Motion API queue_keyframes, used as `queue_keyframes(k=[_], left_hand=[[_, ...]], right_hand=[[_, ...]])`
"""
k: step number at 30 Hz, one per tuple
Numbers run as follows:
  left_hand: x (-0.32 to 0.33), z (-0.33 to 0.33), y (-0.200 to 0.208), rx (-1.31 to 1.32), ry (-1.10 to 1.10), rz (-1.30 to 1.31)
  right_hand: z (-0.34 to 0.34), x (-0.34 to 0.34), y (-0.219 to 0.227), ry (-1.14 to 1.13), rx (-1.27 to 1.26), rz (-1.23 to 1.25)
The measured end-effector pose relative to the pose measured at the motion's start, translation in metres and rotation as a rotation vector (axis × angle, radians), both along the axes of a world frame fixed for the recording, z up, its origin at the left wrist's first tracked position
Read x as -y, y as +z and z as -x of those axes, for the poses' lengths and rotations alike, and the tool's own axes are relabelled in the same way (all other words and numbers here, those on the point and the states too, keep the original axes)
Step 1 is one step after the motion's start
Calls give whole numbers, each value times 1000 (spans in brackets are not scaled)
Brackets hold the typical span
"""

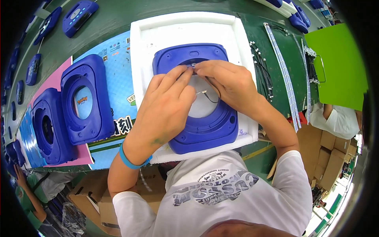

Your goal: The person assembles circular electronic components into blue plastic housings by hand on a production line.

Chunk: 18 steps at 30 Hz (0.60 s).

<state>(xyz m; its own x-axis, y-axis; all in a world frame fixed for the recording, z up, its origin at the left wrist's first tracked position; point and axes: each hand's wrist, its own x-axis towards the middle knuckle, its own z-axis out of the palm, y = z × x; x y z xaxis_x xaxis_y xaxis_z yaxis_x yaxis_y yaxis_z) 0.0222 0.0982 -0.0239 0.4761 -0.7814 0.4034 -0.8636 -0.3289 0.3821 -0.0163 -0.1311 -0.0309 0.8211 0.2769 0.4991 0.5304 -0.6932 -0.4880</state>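
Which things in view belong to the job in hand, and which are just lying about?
Likely the job:
- left hand, right hand
- blue housing under them
- white foam tray beneath it

Seemingly lying about:
- cardboard boxes
- bright green panel

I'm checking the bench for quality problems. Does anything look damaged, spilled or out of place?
Nothing looks clearly damaged or spilled; a faint purple smudge stands out against the white foam tray, lower right.

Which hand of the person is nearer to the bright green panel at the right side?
Right. The right hand is left of the bright green panel, apart from it, at the blue housing; the left hand is also at the housing, but farther left.
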Motion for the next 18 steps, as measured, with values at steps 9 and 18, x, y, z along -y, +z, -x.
queue_keyframes(k=[9,18], left_hand=[[2,1,1,33,4,-61],[5,3,0,76,46,-93]], right_hand=[[-11,0,1,-12,31,152],[-8,3,-2,-3,108,124]])
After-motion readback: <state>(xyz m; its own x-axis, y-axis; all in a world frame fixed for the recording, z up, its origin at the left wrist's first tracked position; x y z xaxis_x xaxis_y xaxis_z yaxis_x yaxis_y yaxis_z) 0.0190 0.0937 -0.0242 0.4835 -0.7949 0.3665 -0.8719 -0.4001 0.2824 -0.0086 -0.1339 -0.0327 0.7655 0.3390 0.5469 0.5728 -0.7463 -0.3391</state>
